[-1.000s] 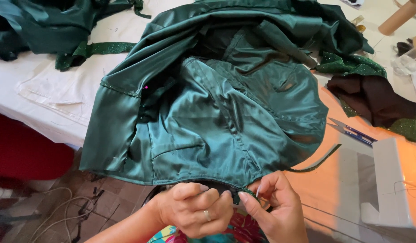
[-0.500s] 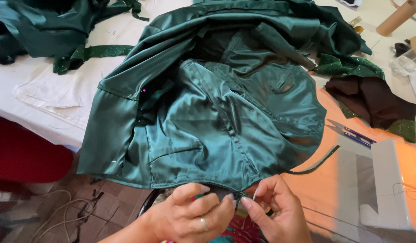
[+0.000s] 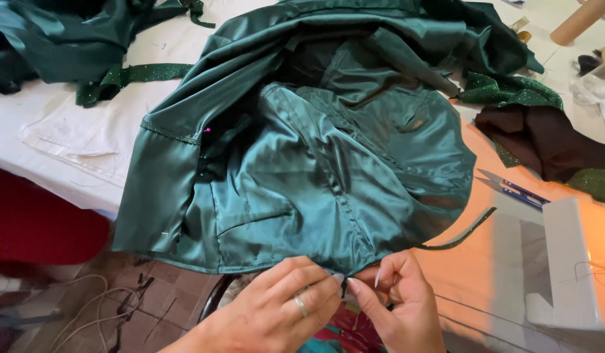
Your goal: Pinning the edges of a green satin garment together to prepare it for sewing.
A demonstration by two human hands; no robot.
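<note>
Both hands are held close together at the lower edge of the view, the left hand [image 3: 283, 307], ringed on one finger, being pinched shut with its fingers [image 3: 325, 287] pointed rightward, and the right hand [image 3: 397, 301] being curled, thumb and forefinger pressed together against the left fingertips.

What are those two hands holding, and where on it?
Both the left hand and right hand pinch the near bottom hem of the shiny dark green satin garment, fingertips meeting at a seam.
</note>
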